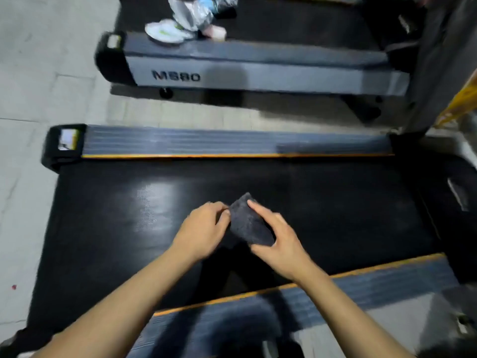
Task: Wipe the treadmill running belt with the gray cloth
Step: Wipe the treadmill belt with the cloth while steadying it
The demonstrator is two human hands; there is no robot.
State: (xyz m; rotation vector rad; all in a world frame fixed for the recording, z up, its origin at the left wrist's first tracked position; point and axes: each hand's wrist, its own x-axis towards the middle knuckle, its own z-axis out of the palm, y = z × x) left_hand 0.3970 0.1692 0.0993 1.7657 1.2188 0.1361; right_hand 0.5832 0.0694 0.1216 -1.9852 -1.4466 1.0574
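Observation:
A black treadmill running belt (335,202) fills the middle of the view, with a pale sheen at its left part. Above its centre both hands hold a folded dark gray cloth (249,223). My right hand (278,241) grips the cloth from the right, thumb under its lower edge and a finger across its top. My left hand (204,228) pinches the cloth's left edge with its fingertips. Whether the cloth touches the belt I cannot tell.
Ribbed gray side rails with orange trim run along the far edge (232,143) and the near edge (361,288) of the belt. A second treadmill marked M880 (258,73) stands beyond, with another person's feet in white shoes (167,32) on it. Pale tiled floor (31,99) lies to the left.

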